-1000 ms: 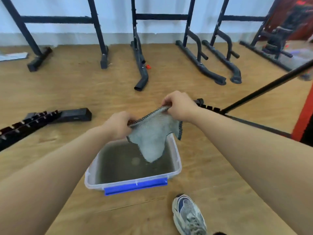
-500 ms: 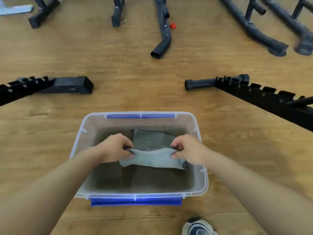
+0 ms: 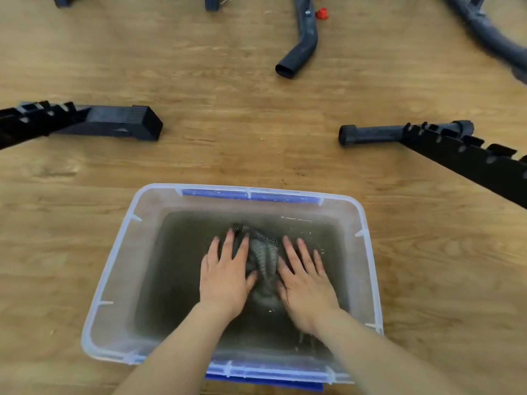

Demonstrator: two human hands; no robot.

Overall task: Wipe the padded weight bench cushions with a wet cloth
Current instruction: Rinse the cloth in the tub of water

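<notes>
tub (image 3: 114,269): clear plastic with blue clips, on the wood floor nearest the viewer, holding murky water
left hand (image 3: 225,276): flat, fingers spread, palm down on the left side of the cloth, in the water
right hand (image 3: 306,282): flat and spread too, pressing the cloth's right side; neither hand is closed around anything
cloth (image 3: 263,260): grey with a mesh-patterned face, bunched into a ridge between the two hands, sunk at the tub bottom
step: soaking the cloth, by my reading; no wiping has begun
next move: likely gather the cloth in both hands, lift it over the tub and wring it so it is damp, not dripping, then carry it to a cushion
caution: water may run onto the floor if it is lifted unwrung
frame left (image 3: 85,122): black notched bar lying beyond the tub
frame right (image 3: 445,143): black notched bar and tube, well apart from the tub
tube (image 3: 299,52): bent dark tube farther off, a small red piece (image 3: 322,13) just beside it
bench cushions: none in view
</notes>
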